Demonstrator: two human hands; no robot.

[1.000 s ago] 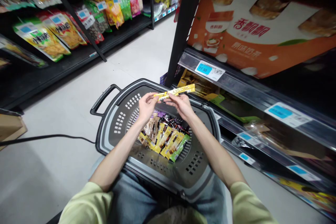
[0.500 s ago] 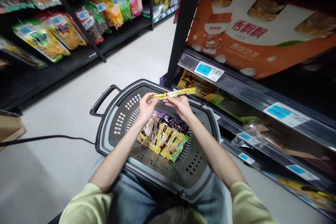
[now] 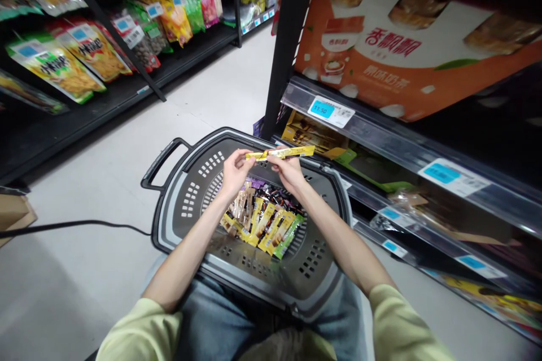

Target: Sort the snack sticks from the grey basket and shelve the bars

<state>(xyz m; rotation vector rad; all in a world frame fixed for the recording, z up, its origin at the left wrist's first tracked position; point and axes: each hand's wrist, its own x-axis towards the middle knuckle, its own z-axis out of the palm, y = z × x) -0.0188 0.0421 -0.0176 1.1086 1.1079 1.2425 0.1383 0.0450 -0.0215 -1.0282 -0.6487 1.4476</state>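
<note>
Above the far side of a grey shopping basket [image 3: 186, 262], both hands hold one slim yellow snack packet [image 3: 292, 152] lying nearly level. My left hand [image 3: 235, 171] pinches its left end between thumb and fingers. Closed around its middle is my right hand [image 3: 287, 169], and the right end sticks out past those fingers. Down in the basket lie several small packets: yellow ones [image 3: 266, 224], a green one [image 3: 288, 237], brownish stick-shaped ones [image 3: 243, 207], and dark and purple ones partly hidden behind the hands.
On the right stands a black shelf with price tags [image 3: 331, 111], a large orange carton [image 3: 381, 67] and yellow packets [image 3: 311, 134] below. Bagged snacks [image 3: 57, 65] line the left shelf across the pale floor [image 3: 105, 180]. The basket's handle [image 3: 163, 163] sticks out left, near a black cord [image 3: 84, 223].
The view has shifted slightly, so the shelves appear a little further left. Both hands keep hold of the yellow packet, which looks almost unchanged in position.
</note>
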